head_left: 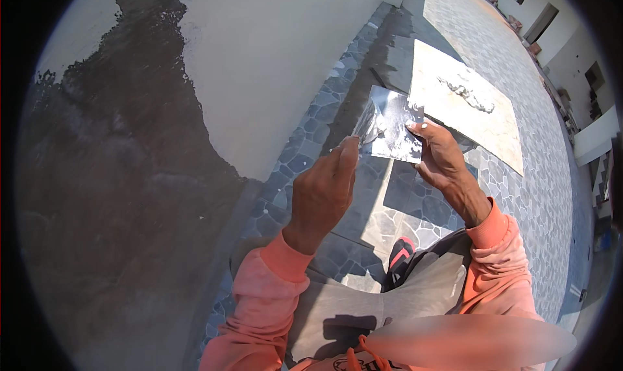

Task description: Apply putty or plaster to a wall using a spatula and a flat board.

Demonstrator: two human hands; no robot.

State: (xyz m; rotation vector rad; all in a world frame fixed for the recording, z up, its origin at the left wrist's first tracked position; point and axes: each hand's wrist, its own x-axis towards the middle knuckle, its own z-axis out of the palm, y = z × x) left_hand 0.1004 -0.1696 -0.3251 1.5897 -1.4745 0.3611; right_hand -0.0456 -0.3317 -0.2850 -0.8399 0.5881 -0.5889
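My right hand (442,153) grips a shiny rectangular metal plate (397,137) by its right edge, thumb on top and fingers beneath. White and grey smears cover parts of the plate's bright face. My left hand (326,188) is closed at the plate's left edge, fingers curled and pressed together; what it holds, if anything, is hidden behind the fingers. Beyond the plate lies a pale board (464,108) with a wet grey-white heap of paste (470,95) on it.
On the left rises a wall, part pale smooth coat (259,59), part dark rough grey surface (117,196). Stone-patterned floor tiles (542,196) stretch to the right. Below my hands are my knees and a dark shoe (401,255). Building walls with openings stand far right.
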